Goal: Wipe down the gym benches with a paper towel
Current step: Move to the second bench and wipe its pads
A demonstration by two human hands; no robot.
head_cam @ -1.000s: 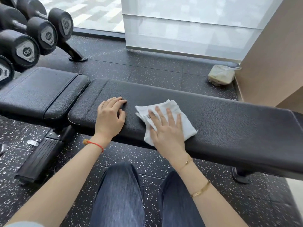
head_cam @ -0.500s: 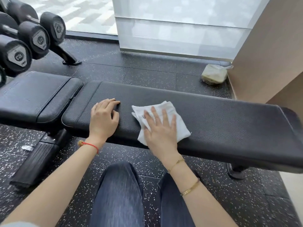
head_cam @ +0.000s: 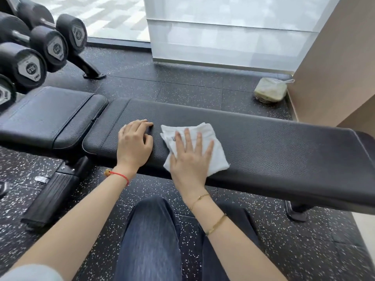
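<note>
Knees: two legs in dark blue jeans (head_cam: pixel 150 240) fill the bottom centre of the frame, over the black speckled floor (head_cam: pixel 304 250).
Left hand: the left hand (head_cam: pixel 135 146) lies palm down on the black pad, at the centre of the frame, fingers loosely bent and holding nothing; a red string bracelet (head_cam: pixel 119 175) is around its wrist.
Right hand: the right hand (head_cam: pixel 190 159) is flat and wide open, fingers spread, and it presses on the paper towel without gripping it; two thin gold bracelets (head_cam: pixel 216 225) are on the forearm.
Paper towel: the white folded paper towel (head_cam: pixel 218 155) lies on the long pad, just right of the left hand and apart from it; its lower edge hangs over the near side of the pad.
Bench: the long black pad of the bench (head_cam: pixel 284 151) runs from centre to the right edge; a shorter seat pad (head_cam: pixel 50 116) is at the left, with a narrow gap between them.
Far left: black dumbbells (head_cam: pixel 52 45) sit on a rack in the upper left of the frame.
Far right: a pale green bag (head_cam: pixel 271 90) lies on the floor by the beige wall (head_cam: pixel 334 57), in the upper right.
</note>
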